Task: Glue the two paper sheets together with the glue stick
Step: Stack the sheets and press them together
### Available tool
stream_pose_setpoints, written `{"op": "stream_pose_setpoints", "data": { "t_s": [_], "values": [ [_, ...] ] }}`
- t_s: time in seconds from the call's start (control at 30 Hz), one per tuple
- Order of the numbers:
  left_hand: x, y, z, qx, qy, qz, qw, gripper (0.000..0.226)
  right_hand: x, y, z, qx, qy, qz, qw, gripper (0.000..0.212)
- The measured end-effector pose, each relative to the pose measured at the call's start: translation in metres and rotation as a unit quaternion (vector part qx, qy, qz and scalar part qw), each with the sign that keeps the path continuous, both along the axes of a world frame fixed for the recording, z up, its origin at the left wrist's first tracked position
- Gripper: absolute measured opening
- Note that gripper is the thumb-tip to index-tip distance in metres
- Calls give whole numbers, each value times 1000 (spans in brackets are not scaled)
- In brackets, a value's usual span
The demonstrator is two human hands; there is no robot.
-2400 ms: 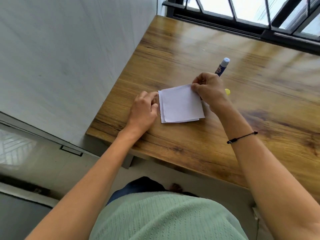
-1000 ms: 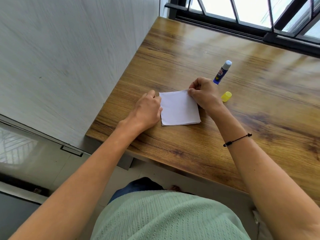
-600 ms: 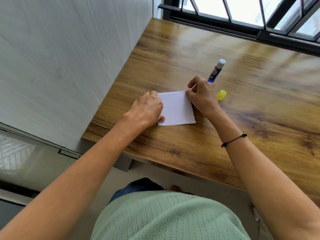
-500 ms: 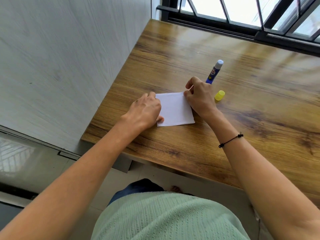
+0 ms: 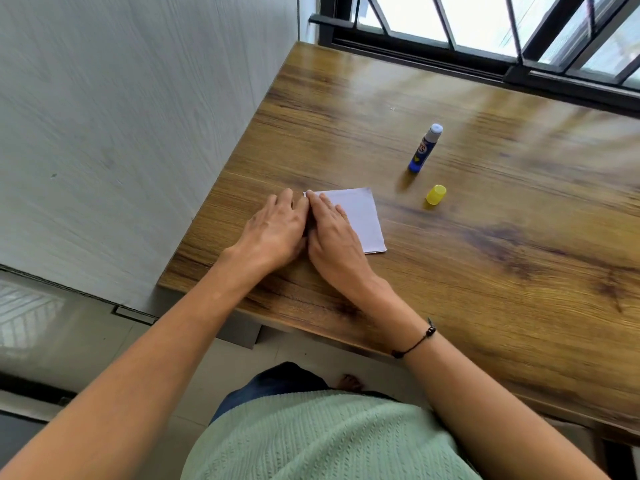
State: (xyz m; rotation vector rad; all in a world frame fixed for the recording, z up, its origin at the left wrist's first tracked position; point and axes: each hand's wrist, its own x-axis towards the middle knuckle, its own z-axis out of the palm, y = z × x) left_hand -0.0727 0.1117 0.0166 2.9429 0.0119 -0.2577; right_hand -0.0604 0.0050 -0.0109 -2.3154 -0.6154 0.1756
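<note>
The white paper sheets (image 5: pixel 363 220) lie stacked flat on the wooden table (image 5: pixel 485 271). My right hand (image 5: pixel 332 233) lies flat on their left half, fingers extended toward the far left corner. My left hand (image 5: pixel 277 230) rests palm down beside it, at the sheets' left edge, its fingertips touching the same corner. Both hands press down and hold nothing. The blue glue stick (image 5: pixel 424 148) stands uncapped beyond the sheets to the right, with its yellow cap (image 5: pixel 436 195) lying nearby on the table.
A grey wall (image 5: pixel 138 116) runs along the table's left side. A black-framed window (image 5: pixel 485 36) borders the far edge. The table's near edge is just below my wrists.
My right hand left the sheets' far right corner and moved to the left, now flat on the paper beside my left hand. The sheets lie squared up.
</note>
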Motion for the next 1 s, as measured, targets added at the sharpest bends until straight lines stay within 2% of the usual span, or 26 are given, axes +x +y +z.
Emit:
{"op": "stream_pose_setpoints", "data": {
  "t_s": [0.3,0.47,0.7,1.0],
  "values": [
    [2,2,-3,-2,5,-9,1000,53,3,-2,-11,-116,-60,-5,991,54],
    [4,1,-4,3,21,-3,1000,59,11,-11,-18,-198,-86,-5,976,63],
    [5,1,-5,9,39,8,999,67,21,-26,-23,-239,-89,-31,967,76],
    [5,3,-3,6,54,3,999,73,28,-37,-24,-277,-83,-77,954,82]
  ]
}}
